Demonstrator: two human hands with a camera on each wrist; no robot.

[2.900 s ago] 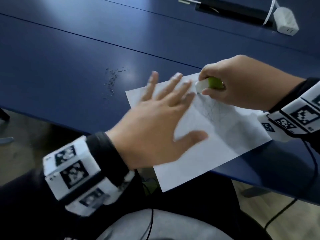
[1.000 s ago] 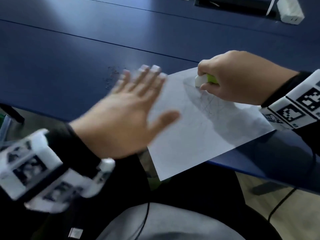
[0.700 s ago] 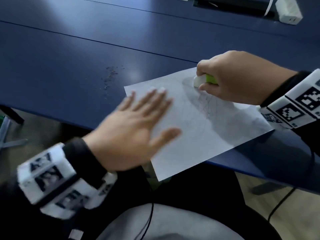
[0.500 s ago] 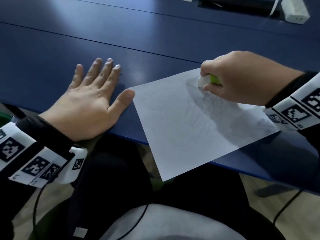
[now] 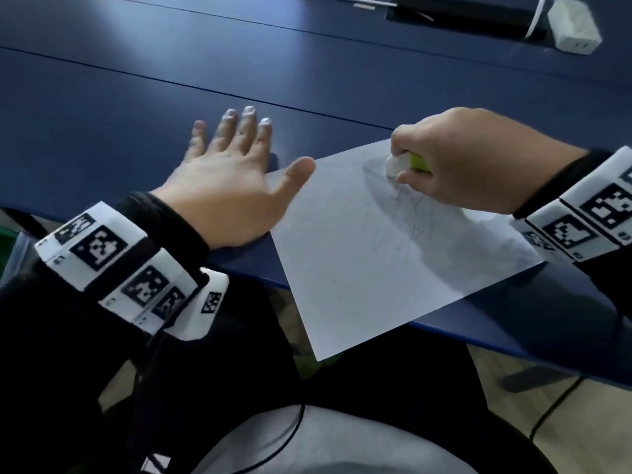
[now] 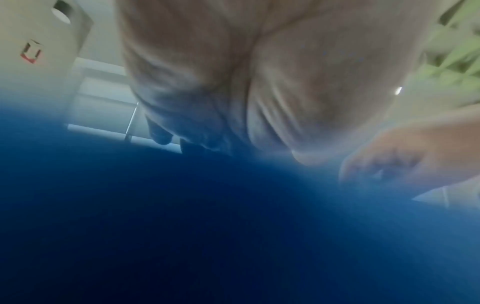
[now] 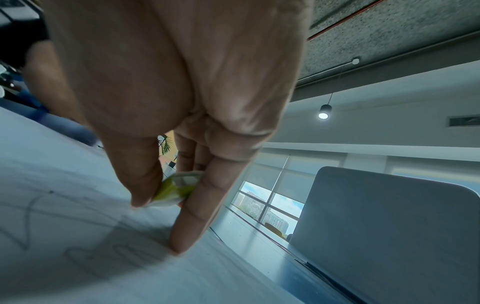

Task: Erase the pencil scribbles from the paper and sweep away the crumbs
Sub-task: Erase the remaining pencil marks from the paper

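Right hand [image 5: 465, 162] pinched the eraser [image 5: 398, 164] mid-frame, ready to rub; left hand [image 5: 232, 186], flat and unclenched, swept beside the paper [image 5: 359, 268].

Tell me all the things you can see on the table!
Flat blue table: one, dark blue, under everything.
White sheet of paper: one, near edge, one corner overhanging.
Grey pencil scribbles: several faint lines, on the paper's far part.
White eraser in a green sleeve: one, tip on the paper.
White plug adapter: one, far right corner.
Left hand: flat on the table, thumb at the paper's edge.
Right hand: fingers pinching the eraser.
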